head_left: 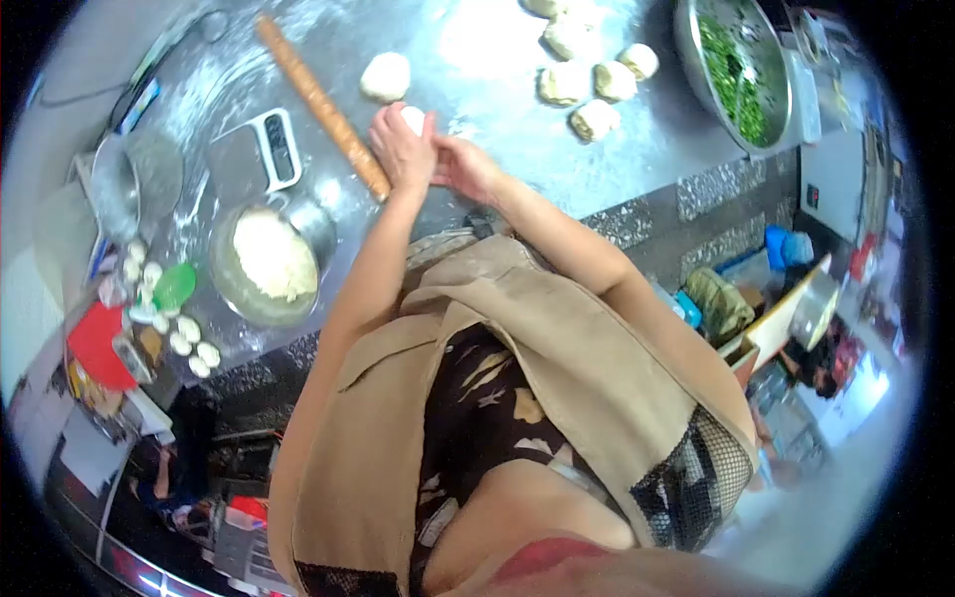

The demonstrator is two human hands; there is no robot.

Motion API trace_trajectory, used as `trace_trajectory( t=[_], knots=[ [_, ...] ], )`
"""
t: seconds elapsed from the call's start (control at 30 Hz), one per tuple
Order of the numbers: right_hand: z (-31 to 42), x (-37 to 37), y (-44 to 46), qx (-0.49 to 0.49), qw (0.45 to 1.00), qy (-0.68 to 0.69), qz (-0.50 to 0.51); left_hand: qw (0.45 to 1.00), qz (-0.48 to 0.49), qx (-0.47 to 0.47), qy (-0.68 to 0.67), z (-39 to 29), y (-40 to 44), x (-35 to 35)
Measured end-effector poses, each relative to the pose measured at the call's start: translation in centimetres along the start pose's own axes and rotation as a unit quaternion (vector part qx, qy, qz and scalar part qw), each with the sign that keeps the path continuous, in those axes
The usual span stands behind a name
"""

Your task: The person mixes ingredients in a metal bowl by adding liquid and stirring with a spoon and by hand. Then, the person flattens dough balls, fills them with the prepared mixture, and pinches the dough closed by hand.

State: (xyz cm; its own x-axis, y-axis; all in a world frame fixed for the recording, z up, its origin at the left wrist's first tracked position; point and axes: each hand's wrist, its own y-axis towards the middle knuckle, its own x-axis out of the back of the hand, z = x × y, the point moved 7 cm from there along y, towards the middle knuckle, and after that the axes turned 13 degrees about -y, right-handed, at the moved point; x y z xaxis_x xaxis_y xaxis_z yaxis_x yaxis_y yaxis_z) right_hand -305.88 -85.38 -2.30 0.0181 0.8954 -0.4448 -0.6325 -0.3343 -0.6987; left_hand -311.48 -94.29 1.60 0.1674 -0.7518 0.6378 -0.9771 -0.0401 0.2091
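Note:
My left hand (402,151) is closed around a small white piece of dough (413,120), which shows between its fingers and thumb. Against it, from the other side, presses my right hand (468,167), curled in at the same dough; its fingertips are partly hidden behind the left hand. A larger round dough ball (385,77) lies just beyond them on the floured metal table (477,90). Left of my hands is a long wooden rolling pin (323,107), slanting across the table. Several filled-looking dough rolls (595,120) sit to the right.
At the right stands a large metal bowl (686,50) with chopped greens (734,85). On the left are a kitchen scale (281,149), a bowl of dough or flour (274,257), a metal bowl (117,187) and several small white pieces (189,330) near the table edge.

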Motion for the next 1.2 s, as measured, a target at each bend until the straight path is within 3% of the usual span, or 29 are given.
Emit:
trace_trajectory(
  t=[0.03, 0.07, 0.1, 0.13, 0.17, 0.2, 0.23, 0.27, 0.3, 0.37, 0.43, 0.5, 0.53, 0.57, 0.63, 0.67, 0.7, 0.77, 0.8, 0.83, 0.87, 0.9, 0.93, 0.97, 1.03, 1.1, 1.13, 1.2],
  knots=[
    [0.8, 1.0, -1.3, -0.025, 0.985, -0.165, -0.039, 0.999, 0.013, -0.016, 0.032, -0.1, -0.1, -0.1],
    [1.7, 2.7, -1.6, 0.039, 0.94, -0.33, -0.077, 0.998, 0.016, -0.038, 0.055, -0.5, -0.5, -0.2],
    [4.8, 4.7, -3.4, 0.128, 0.884, -0.408, -0.19, 0.995, 0.014, -0.061, 0.079, -0.6, -0.6, -0.4],
    [7.6, 6.1, -5.9, 0.21, 0.802, -0.476, -0.294, 0.995, 0.019, -0.064, 0.073, -0.5, -0.6, -0.6],
    [10.1, 7.8, -8.5, 0.332, 0.635, -0.532, -0.451, 0.994, 0.014, -0.07, 0.082, -0.6, -0.6, -0.7],
    [12.3, 9.6, -10.1, 0.374, 0.54, -0.539, -0.527, 0.993, 0.006, -0.075, 0.092, -0.7, -0.6, -0.6],
    [13.8, 12.0, -11.1, 0.337, 0.458, -0.556, -0.606, 0.993, 0.002, -0.078, 0.09, -0.8, -0.5, -0.5],
    [14.7, 14.5, -11.2, 0.22, 0.436, -0.581, -0.651, 0.994, 0.013, -0.075, 0.08, -0.8, -0.4, -0.5],
    [15.4, 15.5, -11.5, 0.224, 0.435, -0.578, -0.653, 0.995, 0.027, -0.071, 0.071, -0.7, -0.5, -0.5],
    [14.7, 17.9, -9.2, 0.019, 0.529, -0.649, -0.546, 0.997, 0.044, -0.052, 0.021, 0.0, -0.4, -0.2],
    [14.5, 14.9, -9.0, 0.07, 0.503, -0.675, -0.534, 0.997, 0.061, -0.031, -0.026, 0.0, -0.7, 0.9],
    [13.1, 12.2, -7.0, 0.244, 0.557, -0.658, -0.445, 0.99, 0.065, -0.121, -0.034, -2.3, -1.8, 2.4],
    [11.9, 11.3, -6.1, 0.255, 0.636, -0.6, -0.413, 0.988, 0.068, -0.135, -0.044, -3.7, -2.3, 3.2],
    [11.4, 10.7, -6.0, 0.261, 0.637, -0.599, -0.409, 0.988, 0.063, -0.136, -0.038, -4.4, -2.8, 3.6],
    [11.2, 9.5, -6.9, 0.239, 0.747, -0.469, -0.406, 0.946, 0.102, -0.011, -0.307, -4.4, -3.1, 3.5],
    [10.3, 8.7, -6.1, 0.308, 0.867, -0.246, -0.303, 0.903, 0.108, 0.09, -0.407, -4.0, -3.4, 3.3],
    [10.9, 6.1, -7.1, 0.334, 0.896, -0.209, -0.205, 0.906, 0.099, 0.087, -0.402, -5.0, -3.2, 4.4],
    [12.5, -0.1, -10.8, 0.316, 0.898, -0.295, -0.082, 0.779, 0.046, 0.117, -0.614, -6.5, -2.3, 7.0],
    [13.4, -2.1, -12.3, 0.322, 0.896, -0.296, -0.073, 0.75, 0.032, 0.108, -0.652, -7.1, -1.9, 8.2],
    [13.8, -5.0, -13.4, 0.319, 0.89, -0.327, 0.001, 0.753, 0.025, 0.1, -0.65, -8.3, -1.5, 10.1],
    [13.3, -7.5, -14.2, 0.314, 0.876, -0.358, 0.073, 0.714, 0.09, 0.099, -0.688, -10.3, -1.4, 11.1],
    [12.7, -8.8, -14.5, 0.319, 0.873, -0.361, 0.078, 0.669, 0.156, 0.098, -0.72, -11.8, -1.8, 11.6],
    [12.7, -9.6, -14.8, 0.35, 0.894, -0.273, 0.054, 0.684, 0.078, 0.084, -0.72, -11.3, -1.6, 12.6],
    [12.4, -10.2, -14.9, 0.377, 0.908, -0.182, 0.031, 0.685, 0.074, 0.078, -0.721, -11.5, -1.9, 13.0],
    [10.1, -11.7, -14.0, 0.366, 0.93, 0.002, 0.032, 0.718, -0.083, 0.012, -0.691, -12.0, -2.5, 16.7],
    [9.8, -13.4, -14.7, 0.443, 0.892, -0.059, -0.067, 0.729, -0.114, 0.004, -0.675, -12.3, -3.8, 18.4],
    [9.4, -14.6, -14.9, 0.444, 0.892, -0.058, -0.062, 0.716, -0.109, -0.006, -0.69, -12.5, -4.2, 19.1],
    [9.8, -16.4, -17.1, 0.531, 0.821, -0.134, -0.163, 0.691, -0.084, -0.008, -0.718, -13.3, -5.0, 21.1]
  ],
)
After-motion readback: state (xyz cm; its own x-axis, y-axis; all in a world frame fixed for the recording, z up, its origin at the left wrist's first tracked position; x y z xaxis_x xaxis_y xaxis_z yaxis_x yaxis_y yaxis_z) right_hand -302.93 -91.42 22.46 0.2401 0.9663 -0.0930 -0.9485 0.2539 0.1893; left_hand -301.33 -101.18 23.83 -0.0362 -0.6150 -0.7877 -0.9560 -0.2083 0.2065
